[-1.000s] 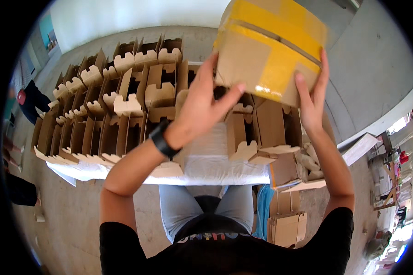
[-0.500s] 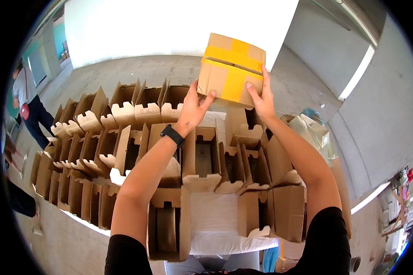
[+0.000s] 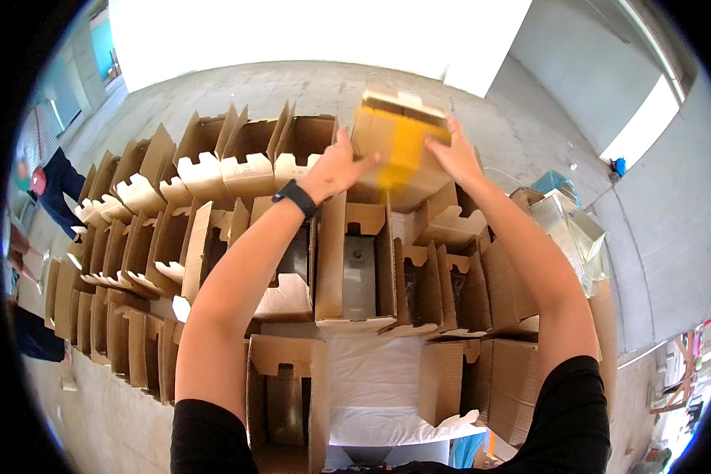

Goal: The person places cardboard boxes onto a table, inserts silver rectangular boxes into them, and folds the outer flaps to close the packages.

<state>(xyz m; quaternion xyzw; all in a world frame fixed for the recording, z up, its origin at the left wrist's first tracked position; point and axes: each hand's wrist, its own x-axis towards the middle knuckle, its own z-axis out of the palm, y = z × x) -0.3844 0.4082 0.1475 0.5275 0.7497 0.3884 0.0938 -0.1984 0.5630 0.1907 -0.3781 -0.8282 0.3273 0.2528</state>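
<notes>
Both of my hands hold a cardboard box sealed with yellow tape, out at arm's length over the far row of boxes. My left hand, with a black watch on the wrist, grips its left side. My right hand grips its right side. The box is blurred and tilted, its open flaps facing away. Below it stand several open brown cardboard boxes in rows on a table with a white cover.
More open boxes crowd the left side in tight rows. A clear plastic container sits at the right. Another person in dark clothes stands at the far left on the concrete floor.
My arms have stretched forward, carrying the taped box away from me and lower, toward the far row. The view has tilted down over the table.
</notes>
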